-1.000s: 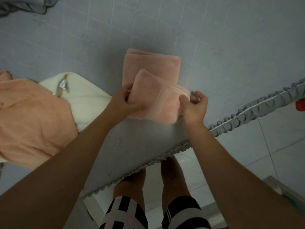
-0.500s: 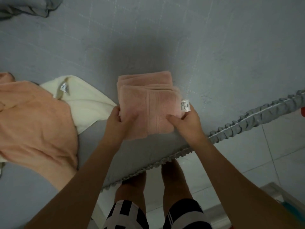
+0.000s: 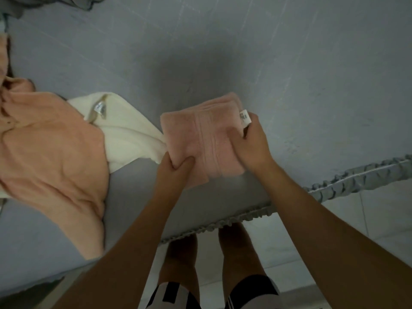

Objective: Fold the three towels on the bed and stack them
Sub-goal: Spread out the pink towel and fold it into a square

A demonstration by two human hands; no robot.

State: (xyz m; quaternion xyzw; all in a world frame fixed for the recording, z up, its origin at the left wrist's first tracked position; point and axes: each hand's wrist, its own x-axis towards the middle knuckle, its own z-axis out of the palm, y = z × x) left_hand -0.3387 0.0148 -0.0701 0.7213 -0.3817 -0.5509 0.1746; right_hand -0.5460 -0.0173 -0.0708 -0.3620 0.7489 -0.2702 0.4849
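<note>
A: We are looking down at the middle of the frame, where we are holding the folded pink towel (image 3: 201, 139) over the grey bed (image 3: 223, 52).

B: Our left hand (image 3: 172, 169) is pinching its lower left edge, thumb on top and fingers going under the cloth.

A: And our right hand (image 3: 252, 141) is closing on the right side, thumb pressing on the top layer, fingers wrapping the edge just beside the white label (image 3: 244, 117).

B: We cannot tell whether the towel is touching the sheet or hanging slightly above it.

A: At the left of the frame the peach towel (image 3: 49, 152) is lying unfolded and rumpled, reaching toward the lower left.

B: The cream towel (image 3: 127, 132) is lying partly under it, its right corner touching the pink towel's left edge. We are seeing a small tag near its upper end.

A: The bed's ruffled trim (image 3: 347, 181) is running across the lower right, with pale floor tiles (image 3: 379, 230) beyond it.
</note>
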